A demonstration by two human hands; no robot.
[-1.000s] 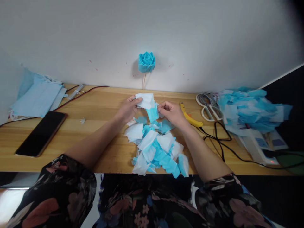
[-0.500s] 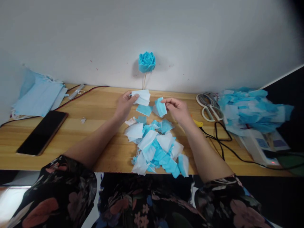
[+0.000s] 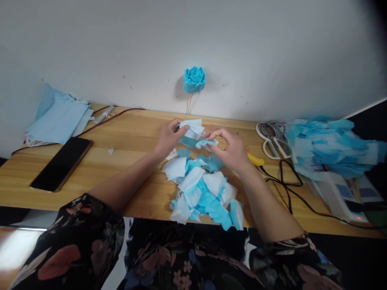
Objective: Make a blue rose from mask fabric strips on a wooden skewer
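Between its thumb and fingers my left hand (image 3: pixel 171 137) pinches several white fabric pieces (image 3: pixel 195 127), fanned a little at their free end. My right hand (image 3: pixel 231 149) is closed on a light-blue fabric piece (image 3: pixel 208 142), which looks folded or rolled along its length. Another blue piece (image 3: pixel 188 141) shows under the two hands; whether it touches them I cannot tell. Nearer my body lies a loose pile of blue and white fabric pieces (image 3: pixel 193 189). Behind my hands a blue fabric rose (image 3: pixel 194 79) leans against the wall on a thin stick.
At the left are stacked face masks (image 3: pixel 57 117) and a black phone (image 3: pixel 62 164). On the right lie white-handled scissors (image 3: pixel 276 148), a yellow tool (image 3: pixel 255 159) with a black cable, a heap of blue fabric (image 3: pixel 332 145) and a white power strip (image 3: pixel 344 201).
My right hand has come closer to the left, and its blue piece has gone from a flat, upright sheet to a narrow folded shape. The whole view has shifted slightly.
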